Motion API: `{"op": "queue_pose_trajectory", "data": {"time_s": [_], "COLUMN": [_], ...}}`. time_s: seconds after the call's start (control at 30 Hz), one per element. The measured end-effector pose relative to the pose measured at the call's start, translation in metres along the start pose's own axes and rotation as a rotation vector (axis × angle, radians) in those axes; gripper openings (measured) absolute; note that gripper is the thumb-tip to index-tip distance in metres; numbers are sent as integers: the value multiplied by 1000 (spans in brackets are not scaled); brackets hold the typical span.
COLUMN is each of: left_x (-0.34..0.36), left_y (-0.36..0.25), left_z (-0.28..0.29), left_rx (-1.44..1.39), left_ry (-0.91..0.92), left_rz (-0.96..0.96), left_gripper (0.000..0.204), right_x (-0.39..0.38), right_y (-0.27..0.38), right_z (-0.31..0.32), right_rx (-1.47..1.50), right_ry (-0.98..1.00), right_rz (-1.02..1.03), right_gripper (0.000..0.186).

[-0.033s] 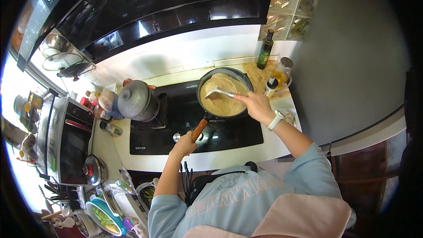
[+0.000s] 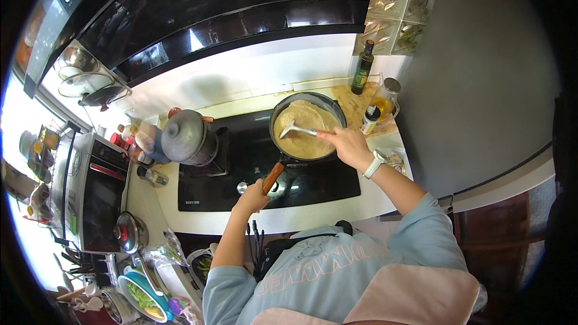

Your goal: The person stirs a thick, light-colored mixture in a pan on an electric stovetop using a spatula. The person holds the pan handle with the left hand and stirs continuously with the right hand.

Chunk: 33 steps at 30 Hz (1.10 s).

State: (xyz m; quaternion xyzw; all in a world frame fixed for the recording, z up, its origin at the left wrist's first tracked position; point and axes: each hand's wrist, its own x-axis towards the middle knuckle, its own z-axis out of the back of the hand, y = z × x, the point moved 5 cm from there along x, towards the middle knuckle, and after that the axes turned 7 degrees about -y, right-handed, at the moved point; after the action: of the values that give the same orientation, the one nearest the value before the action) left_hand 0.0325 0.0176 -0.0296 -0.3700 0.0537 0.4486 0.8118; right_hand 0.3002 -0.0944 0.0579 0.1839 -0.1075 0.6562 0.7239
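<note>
A dark frying pan point(image 2: 333, 103) stands on the black glass hob point(image 2: 313, 190), holding a broad layer of pale tan, flour-like powder point(image 2: 308, 113). My left hand point(image 2: 251, 197) is closed round the pan's wooden handle point(image 2: 273, 176), which points toward me. From the pan's right side my right hand point(image 2: 350, 145) reaches in, gripping a metal spatula point(image 2: 304, 131) by its brownish handle. The spatula's blade rests in the powder left of the pan's middle. Part of its handle is hidden by my fingers.
On the left burner sits a lidded grey pot point(image 2: 188, 138). A dark oil bottle point(image 2: 362, 69), a glass oil jug point(image 2: 385, 97) and a small black-capped bottle point(image 2: 370, 119) stand right of the pan. Further left are a microwave point(image 2: 99, 192) and a lidded pan point(image 2: 129, 230). The range hood point(image 2: 229, 9) hangs above.
The spatula and my right hand have shifted very slightly toward me, and the blade's tilt differs a little. My left hand keeps its hold on the pan handle.
</note>
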Motion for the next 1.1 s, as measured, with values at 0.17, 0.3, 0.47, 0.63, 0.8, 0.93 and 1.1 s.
{"op": "queue_pose_trajectory", "data": {"time_s": [0.17,0.3,0.47,0.63,0.8,0.93,1.1], "left_x": [-2,-2,-1,-1,-1,-1,-3], "left_y": [-1,-2,-2,0,0,1,-3], "left_z": [1,1,1,1,0,0,-1], "left_rx": [17,22,16,-7,11,-4,-33], "left_ry": [0,1,-7,7,0,16,14], "left_rz": [-7,0,-2,13,-9,38,6], "left_gripper": [32,31,30,30,31,33,33], "right_x": [-1,-3,1,-15,-37,-48,-45], "right_y": [9,-12,-34,-30,-18,-16,-21], "right_z": [2,30,86,113,76,37,36], "right_rx": [-200,-333,-126,-169,-270,-177,-62], "right_ry": [16,15,64,101,146,159,50], "right_rz": [287,354,69,86,89,-109,-223], "right_gripper": [42,29,35,30,27,36,37]}}
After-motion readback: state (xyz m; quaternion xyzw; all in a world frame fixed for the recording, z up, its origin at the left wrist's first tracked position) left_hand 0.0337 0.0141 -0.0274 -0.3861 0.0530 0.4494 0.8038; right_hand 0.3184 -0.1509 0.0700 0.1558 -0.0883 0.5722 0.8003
